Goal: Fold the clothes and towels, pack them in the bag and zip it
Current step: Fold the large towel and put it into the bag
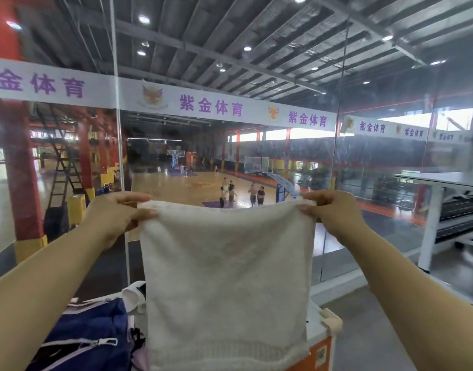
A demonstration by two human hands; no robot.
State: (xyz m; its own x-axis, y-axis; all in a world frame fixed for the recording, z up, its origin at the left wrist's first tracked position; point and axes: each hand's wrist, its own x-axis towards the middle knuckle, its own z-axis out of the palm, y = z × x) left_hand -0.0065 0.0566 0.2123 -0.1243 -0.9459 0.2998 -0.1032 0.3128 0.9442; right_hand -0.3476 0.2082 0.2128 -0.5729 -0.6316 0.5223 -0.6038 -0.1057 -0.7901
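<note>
White towel (227, 277): centre of frame, held up in air, hanging flat, top edge stretched level between both hands. Left hand (114, 215), centre left: pinching towel's top left corner, fingers curled on cloth. Right hand (334, 210), centre right: pinching top right corner likewise. Blue bag (90, 336): lower left, under left forearm, zipper pull showing, right side hidden behind towel. White cloth (133, 295): just above bag. Orange-and-white stand (321, 341): lower right of towel. Glass wall (377, 183) behind; basketball court (163, 186) beyond.
</note>
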